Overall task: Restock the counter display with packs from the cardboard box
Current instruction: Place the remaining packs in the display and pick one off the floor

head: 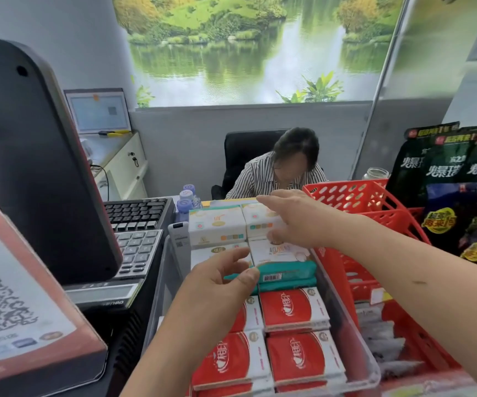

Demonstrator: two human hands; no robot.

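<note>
— Where are the packs?
— In the clear tray point(366, 371) under my hands: red packs point(294, 308) nearest me, white packs point(217, 227) farthest.
— And your hands?
— My right hand point(300, 222) is loosely spread over a white pack. My left hand point(220, 285) has its thumb on the teal pack point(288, 275). I cannot tell whether it pinches.

I see my left grip point(223, 277) over the clear display bin point(357, 359), fingers loosely curled, thumb against a teal tissue pack point(286, 275). My right grip point(297, 222), blurred, reaches across the white tissue packs point(217, 227) at the bin's far end. Red packs point(294, 308) fill the near end. A red basket point(354, 196) stands just right of the bin.
</note>
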